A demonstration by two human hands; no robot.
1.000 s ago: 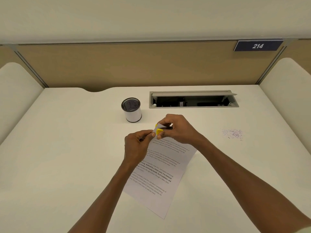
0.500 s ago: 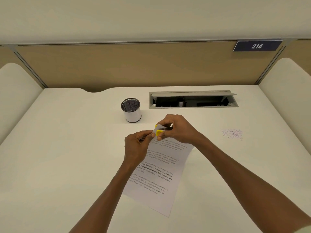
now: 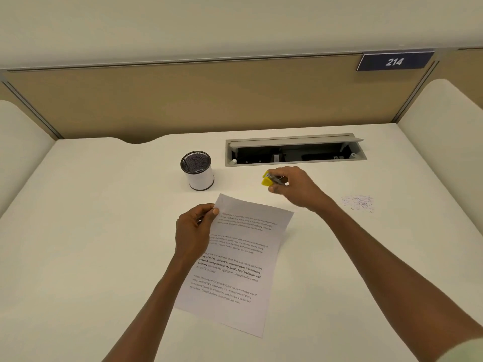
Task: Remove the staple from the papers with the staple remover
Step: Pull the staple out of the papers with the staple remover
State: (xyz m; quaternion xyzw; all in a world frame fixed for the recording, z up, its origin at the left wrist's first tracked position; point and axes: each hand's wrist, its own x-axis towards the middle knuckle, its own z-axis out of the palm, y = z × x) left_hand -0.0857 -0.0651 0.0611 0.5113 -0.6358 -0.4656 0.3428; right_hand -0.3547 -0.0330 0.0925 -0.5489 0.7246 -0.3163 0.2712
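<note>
The right hand pinches the yellow staple remover near the desk's far edge, its long axis crosswise, yellow end pointing left. The left hand pinches the papers' top-left corner; they lie mid-desk, long axis toward the near edge, with "Village life" printed. A plaque reads "214".

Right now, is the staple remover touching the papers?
No, the right hand holds the staple remover clear of the papers, near the pen cup.
</note>
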